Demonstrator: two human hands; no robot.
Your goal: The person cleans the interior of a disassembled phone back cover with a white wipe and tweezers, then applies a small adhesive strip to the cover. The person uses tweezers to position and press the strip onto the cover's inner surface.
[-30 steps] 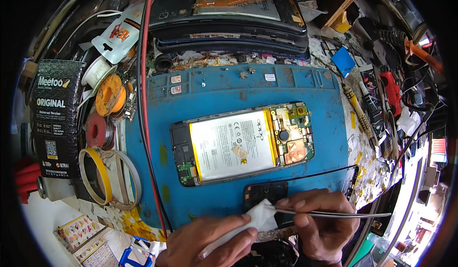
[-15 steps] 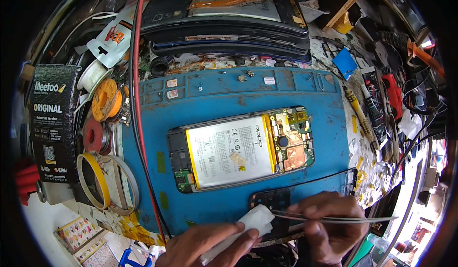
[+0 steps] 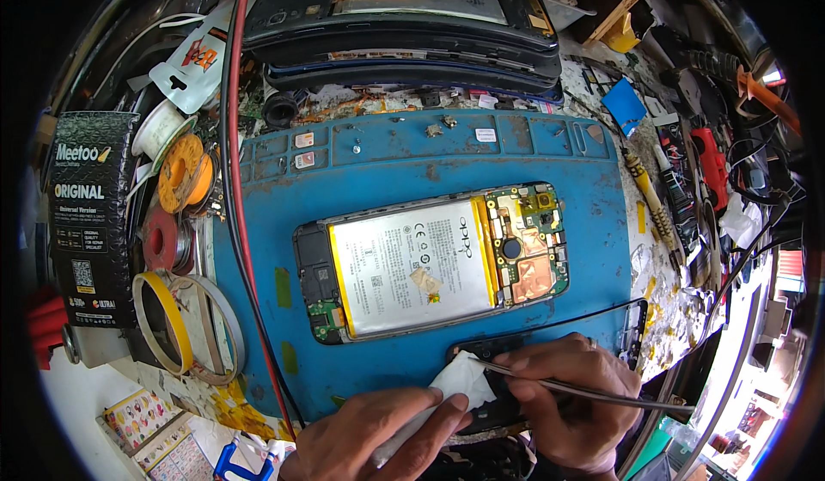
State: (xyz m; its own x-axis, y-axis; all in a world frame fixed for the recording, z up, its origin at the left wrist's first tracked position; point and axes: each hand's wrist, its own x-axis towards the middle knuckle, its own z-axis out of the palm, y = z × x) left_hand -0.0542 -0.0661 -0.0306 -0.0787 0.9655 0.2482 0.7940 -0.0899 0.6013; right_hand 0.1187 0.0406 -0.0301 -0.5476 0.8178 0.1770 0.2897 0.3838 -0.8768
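Observation:
My left hand [image 3: 369, 429] grips a folded white tissue [image 3: 460, 382] at the lower middle. My right hand [image 3: 580, 399] holds long metal tweezers [image 3: 614, 399], their tips at the tissue's upper corner. Both hands are over a black phone back panel [image 3: 593, 339], which they partly hide, at the front of the blue mat [image 3: 232, 300]. Just above lies an opened phone [image 3: 524, 283], its silver, yellow-edged battery [image 3: 382, 275] and circuit board exposed.
Stacked opened devices [image 3: 395, 42] stand at the back. Wire spools [image 3: 185, 171], tape rolls [image 3: 176, 326], a black padded pouch [image 3: 90, 197] and red and black cables [image 3: 241, 240] crowd the left. Tools [image 3: 653, 206] and loose wires clutter the right.
Compared with the last half second, the tweezer tips have moved up and left onto the tissue's corner, and the tweezers slope more. The whole view has shifted slightly.

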